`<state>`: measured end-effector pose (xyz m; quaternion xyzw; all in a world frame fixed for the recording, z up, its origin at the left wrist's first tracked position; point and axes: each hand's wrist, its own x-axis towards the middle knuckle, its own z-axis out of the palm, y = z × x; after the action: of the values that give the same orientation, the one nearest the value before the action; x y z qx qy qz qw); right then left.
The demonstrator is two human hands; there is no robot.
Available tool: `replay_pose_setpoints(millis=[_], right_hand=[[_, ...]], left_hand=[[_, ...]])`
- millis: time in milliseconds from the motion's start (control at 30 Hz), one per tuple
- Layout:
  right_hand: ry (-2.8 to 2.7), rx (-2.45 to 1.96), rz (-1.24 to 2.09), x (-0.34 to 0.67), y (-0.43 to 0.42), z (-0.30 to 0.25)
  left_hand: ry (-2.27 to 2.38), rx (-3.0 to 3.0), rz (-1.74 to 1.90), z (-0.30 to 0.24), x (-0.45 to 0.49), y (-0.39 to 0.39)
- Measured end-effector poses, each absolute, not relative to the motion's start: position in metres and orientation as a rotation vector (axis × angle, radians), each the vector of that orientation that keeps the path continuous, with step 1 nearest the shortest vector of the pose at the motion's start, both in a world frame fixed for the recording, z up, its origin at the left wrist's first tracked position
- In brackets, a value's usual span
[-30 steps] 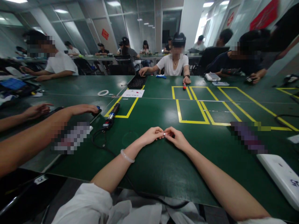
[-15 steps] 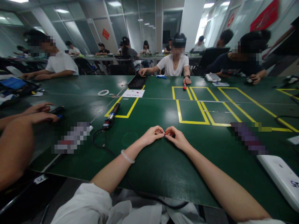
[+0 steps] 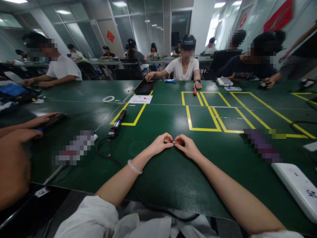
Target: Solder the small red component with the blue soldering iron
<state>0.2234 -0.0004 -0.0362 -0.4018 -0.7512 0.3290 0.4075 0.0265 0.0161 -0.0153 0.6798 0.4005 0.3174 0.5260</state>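
My left hand [image 3: 160, 144] and my right hand [image 3: 188, 146] meet fingertip to fingertip on the green table [image 3: 173, 178]. Both pinch a tiny part [image 3: 174, 142], silvery with some red, too small to name. Their fingers are curled closed round it. A pale bangle [image 3: 134, 167] sits on my left wrist. A dark powered tool with a cable [image 3: 118, 123] lies to the left of my hands, out of their reach.
A co-worker's arms [image 3: 17, 145] lie at the left edge, one hand on a dark object [image 3: 53, 120]. A white device [image 3: 297, 186] lies at the right. Yellow tape boxes [image 3: 205, 114] mark the table's middle. A person in white [image 3: 184, 67] sits opposite; others sit around.
My hands stay pinched together with the small part. The co-worker's arm at the left has drawn back toward the near left edge.
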Motion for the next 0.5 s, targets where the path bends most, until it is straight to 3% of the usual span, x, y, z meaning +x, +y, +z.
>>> replay_pose_setpoints(millis=[500], right_hand=[[-1.900,-1.016,0.835,0.224,0.002,-0.042]], left_hand=[[1.048,1.797,0.763,-0.006,0.008,0.027]])
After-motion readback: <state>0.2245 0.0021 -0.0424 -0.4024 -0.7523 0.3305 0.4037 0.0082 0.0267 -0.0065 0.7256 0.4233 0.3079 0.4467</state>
